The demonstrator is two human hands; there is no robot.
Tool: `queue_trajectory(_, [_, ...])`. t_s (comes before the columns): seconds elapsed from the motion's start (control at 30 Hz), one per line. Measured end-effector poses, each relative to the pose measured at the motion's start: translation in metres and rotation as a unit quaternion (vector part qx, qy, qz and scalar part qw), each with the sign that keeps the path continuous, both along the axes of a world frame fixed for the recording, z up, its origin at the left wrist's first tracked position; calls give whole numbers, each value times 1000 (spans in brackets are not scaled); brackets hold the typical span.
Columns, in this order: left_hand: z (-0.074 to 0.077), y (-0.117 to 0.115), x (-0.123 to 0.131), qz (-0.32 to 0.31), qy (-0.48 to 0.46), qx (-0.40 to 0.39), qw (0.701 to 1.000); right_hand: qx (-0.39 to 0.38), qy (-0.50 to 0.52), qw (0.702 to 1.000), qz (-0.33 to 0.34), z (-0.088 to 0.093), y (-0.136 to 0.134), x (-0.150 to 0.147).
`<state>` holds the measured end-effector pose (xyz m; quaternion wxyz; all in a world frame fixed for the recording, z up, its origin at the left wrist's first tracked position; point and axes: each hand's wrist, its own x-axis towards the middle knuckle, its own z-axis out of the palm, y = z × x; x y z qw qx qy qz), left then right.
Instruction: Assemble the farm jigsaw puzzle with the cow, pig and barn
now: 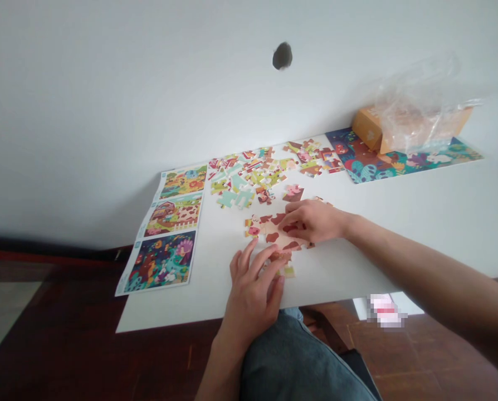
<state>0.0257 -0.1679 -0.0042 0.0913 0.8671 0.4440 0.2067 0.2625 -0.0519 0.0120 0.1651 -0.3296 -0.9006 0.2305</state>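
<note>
A partly joined cluster of puzzle pieces [264, 228], cream with brown patches, lies on the white table [420, 211]. My right hand [313, 220] rests flat on its right side, fingers stretched over the pieces. My left hand [253, 289] lies at the near edge with fingers spread, its fingertips on a small piece [286, 266] below the cluster. Loose coloured puzzle pieces [249, 175] are scattered farther back.
A sheet with three reference pictures [169, 228] lies at the table's left edge. A finished colourful puzzle [366, 161] sits at the back right under an orange box [370, 131] and a clear plastic bag [420, 106]. The white wall has a dark hole [282, 55].
</note>
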Motion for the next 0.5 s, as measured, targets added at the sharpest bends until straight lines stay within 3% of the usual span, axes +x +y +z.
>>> queue_trajectory(0.07, [4,6,-2,-7,-25,8,1000,26,20,999,-36,2,3,3])
queue_trajectory(0.13, [10,23,-3,-15,-61,34,997,66,29,989,-127,4,7,9])
queue_trajectory(0.3, [23,104,6,-44,-87,105,990,118,-43,930,-345,8,22,30])
queue_trajectory(0.4, [18,147,15,-38,-90,136,986,85,-101,900,-415,11,28,44])
queue_trajectory(0.5, [6,163,14,1,-96,135,986,44,-130,894,-427,15,31,55])
